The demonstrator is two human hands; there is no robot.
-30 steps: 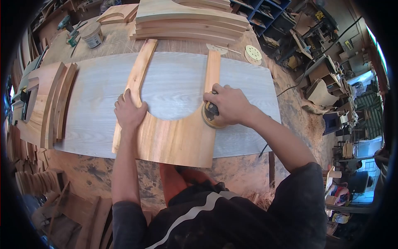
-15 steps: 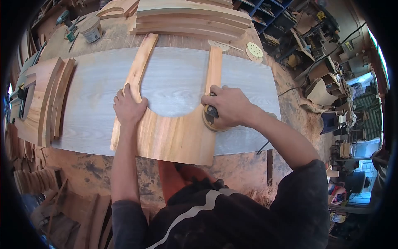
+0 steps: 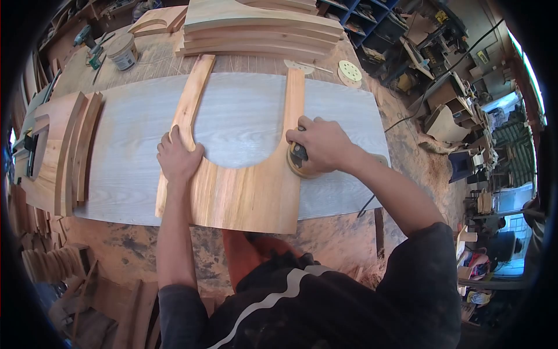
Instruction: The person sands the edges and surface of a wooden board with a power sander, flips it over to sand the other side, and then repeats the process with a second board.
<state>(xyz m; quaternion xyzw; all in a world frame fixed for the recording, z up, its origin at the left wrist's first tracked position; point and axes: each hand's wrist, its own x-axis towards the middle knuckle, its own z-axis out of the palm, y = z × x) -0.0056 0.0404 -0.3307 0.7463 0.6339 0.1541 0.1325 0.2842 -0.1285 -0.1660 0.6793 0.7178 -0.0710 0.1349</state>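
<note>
A U-shaped wooden panel (image 3: pixel 244 195) lies on the grey wood-grain board, its two arms pointing away from me. My left hand (image 3: pixel 179 156) grips the base of the panel's left arm, thumb at the inner curve and fingers over the wood. On the opposite side, my right hand (image 3: pixel 325 146) is wrapped over a yellow and black power sander (image 3: pixel 297 158). The sander rests at the panel's right edge, near the root of the right arm. Its underside is hidden, and my palm covers much of its top.
Curved wooden pieces are stacked at the back (image 3: pixel 261 35), and more wooden panels (image 3: pixel 64 151) stand at the left. Behind lie a tub (image 3: pixel 122 52), a drill (image 3: pixel 84 36) and perforated sanding discs (image 3: pixel 350 72). A black cord (image 3: pixel 430 93) runs along the right.
The sander and my right hand have shifted slightly up the panel's right edge and outward. My left hand keeps its place on the panel. The whole view has tilted a little.
</note>
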